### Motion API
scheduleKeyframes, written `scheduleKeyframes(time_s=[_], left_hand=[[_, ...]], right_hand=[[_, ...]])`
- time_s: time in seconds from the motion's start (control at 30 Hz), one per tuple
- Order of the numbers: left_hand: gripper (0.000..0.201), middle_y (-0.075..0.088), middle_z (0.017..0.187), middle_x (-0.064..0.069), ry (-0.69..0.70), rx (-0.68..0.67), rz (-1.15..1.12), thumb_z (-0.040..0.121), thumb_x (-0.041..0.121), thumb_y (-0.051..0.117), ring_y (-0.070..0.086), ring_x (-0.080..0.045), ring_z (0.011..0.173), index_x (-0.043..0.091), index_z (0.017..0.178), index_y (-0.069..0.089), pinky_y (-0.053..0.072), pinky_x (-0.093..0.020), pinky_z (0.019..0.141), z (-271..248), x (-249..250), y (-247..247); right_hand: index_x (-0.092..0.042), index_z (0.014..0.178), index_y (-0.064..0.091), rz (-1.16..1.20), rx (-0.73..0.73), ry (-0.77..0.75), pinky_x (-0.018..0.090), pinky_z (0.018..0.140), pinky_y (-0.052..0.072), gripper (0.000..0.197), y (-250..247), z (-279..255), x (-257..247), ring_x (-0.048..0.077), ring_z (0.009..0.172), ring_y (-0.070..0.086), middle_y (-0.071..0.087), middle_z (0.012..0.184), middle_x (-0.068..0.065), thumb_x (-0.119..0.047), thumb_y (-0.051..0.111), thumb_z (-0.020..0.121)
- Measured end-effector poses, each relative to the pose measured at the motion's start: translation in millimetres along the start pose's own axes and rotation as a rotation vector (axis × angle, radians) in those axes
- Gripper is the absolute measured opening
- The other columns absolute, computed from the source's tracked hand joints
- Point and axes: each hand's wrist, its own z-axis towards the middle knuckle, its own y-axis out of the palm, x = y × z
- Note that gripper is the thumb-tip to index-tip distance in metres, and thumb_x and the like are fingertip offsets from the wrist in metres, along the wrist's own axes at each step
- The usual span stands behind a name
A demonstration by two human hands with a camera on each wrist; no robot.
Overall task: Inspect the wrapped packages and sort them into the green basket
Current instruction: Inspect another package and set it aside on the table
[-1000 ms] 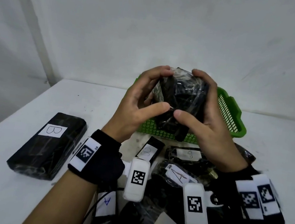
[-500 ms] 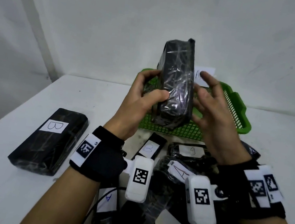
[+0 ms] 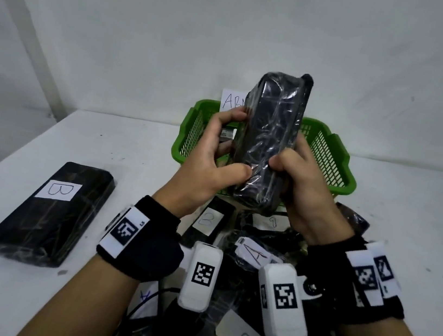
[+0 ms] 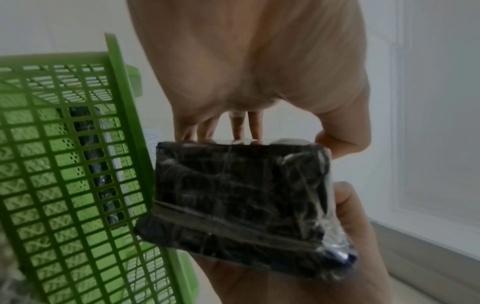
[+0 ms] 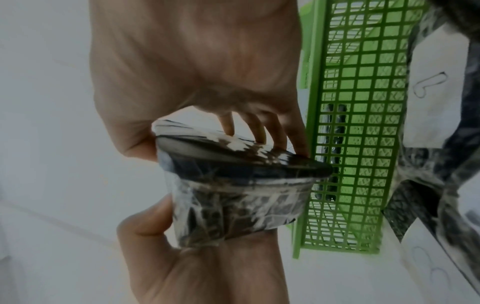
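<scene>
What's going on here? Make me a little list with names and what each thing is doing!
held package: black, plastic-wrapped, upright, above the table
left hand: grips the package's left side
right hand: grips its lower right side
green basket: behind the hands, a dark package inside
package marked B: lies flat on the white table, to the left
pile of labelled packages: below the wrists
</scene>
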Motion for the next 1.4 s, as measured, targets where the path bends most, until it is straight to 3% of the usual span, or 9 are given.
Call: scheduleKeyframes(time_s=[0.17,0.3,0.37,0.5,0.7,0.97,1.1,1.27,1.4], left_hand=[[0.07,0.052,0.139,0.014,0.004,0.015,0.043,0.078,0.03,0.068,0.057,-0.019,0.127,0.022,0.14,0.038,0.052,-0.042,0.101,-0.1,10.2,-3.3],[0.079,0.044,0.147,0.005,0.06,0.074,0.028,0.082,0.032,0.067,0.058,-0.016,0.126,0.021,0.151,0.029,0.054,-0.042,0.097,1.4,24.2,-6.1],[0.081,0.047,0.145,0.006,0.06,0.08,-0.087,0.085,0.035,0.061,0.058,-0.017,0.127,0.019,0.154,0.023,0.054,-0.047,0.095,2.1,31.3,-7.5],[0.079,0.049,0.143,0.001,0.067,0.103,-0.193,0.085,0.034,0.059,0.056,-0.021,0.129,0.019,0.154,0.024,0.053,-0.05,0.095,2.8,34.2,-11.7],[0.059,0.044,0.148,-0.003,0.084,0.016,-0.071,0.084,0.013,0.07,0.054,-0.025,0.129,0.022,0.135,0.041,0.049,-0.057,0.101,2.3,23.6,-21.1],[0.016,0.052,0.141,-0.01,0.115,0.012,-0.119,0.09,0.019,0.058,0.054,-0.022,0.129,0.015,0.105,0.058,0.054,-0.045,0.094,3.2,18.0,-15.1],[0.011,0.056,0.136,-0.004,0.158,0.055,-0.046,0.09,0.02,0.058,0.053,-0.022,0.128,0.017,0.101,0.058,0.052,-0.048,0.097,4.3,17.2,-15.4],[0.045,0.057,0.129,0.001,0.116,0.172,-0.205,0.086,0.025,0.062,0.059,-0.013,0.117,0.015,0.128,0.05,0.053,-0.042,0.096,4.3,21.5,-7.7],[0.069,0.053,0.139,-0.009,-0.115,0.226,-0.316,0.085,0.033,0.066,0.061,-0.017,0.116,0.013,0.146,0.039,0.051,-0.036,0.093,7.8,17.8,-10.9]], right_hand=[[-0.02,0.153,0.035,-0.187,-0.12,-0.141,0.034,0.095,0.055,0.096,-9.6,-7.3,-9.7,0.017,0.121,0.063,0.062,0.135,0.002,-0.016,0.073,0.065],[-0.018,0.154,0.038,-0.428,-0.192,-0.298,0.024,0.112,0.044,0.09,-17.6,-11.3,-20.9,0.002,0.143,0.042,0.044,0.156,-0.004,0.019,0.07,0.078],[-0.027,0.153,0.043,-0.602,-0.136,-0.399,0.034,0.12,0.036,0.091,-15.7,-11.7,-24.3,0.005,0.148,0.034,0.038,0.161,-0.01,0.019,0.069,0.079],[-0.047,0.151,0.04,-0.862,-0.086,-0.437,0.026,0.116,0.028,0.094,-11.7,-16.5,-32.6,0.011,0.145,0.03,0.03,0.163,-0.02,0.004,0.073,0.08],[-0.044,0.155,0.032,-0.425,-0.223,-0.199,0.037,0.111,0.046,0.08,-9.2,-23.9,-42.3,-0.003,0.138,0.046,0.043,0.156,-0.022,-0.053,0.068,0.083],[-0.025,0.154,0.04,-0.49,-0.029,-0.36,0.018,0.099,0.052,0.081,5.1,-20.4,-27.8,-0.01,0.121,0.058,0.055,0.138,-0.021,-0.01,0.081,0.085],[-0.024,0.153,0.041,-0.464,-0.004,-0.413,0.029,0.107,0.051,0.083,11.4,-20.0,-24.5,-0.001,0.126,0.059,0.058,0.141,-0.012,-0.005,0.081,0.084],[-0.023,0.154,0.04,-0.508,-0.034,-0.465,0.027,0.109,0.048,0.083,12.9,-19.3,-21.4,0.0,0.134,0.053,0.056,0.149,-0.006,-0.002,0.079,0.084],[-0.019,0.153,0.044,-0.519,-0.176,-0.483,0.039,0.112,0.048,0.081,5.7,-17.1,-22.0,0.012,0.14,0.05,0.053,0.15,0.0,0.004,0.077,0.083]])
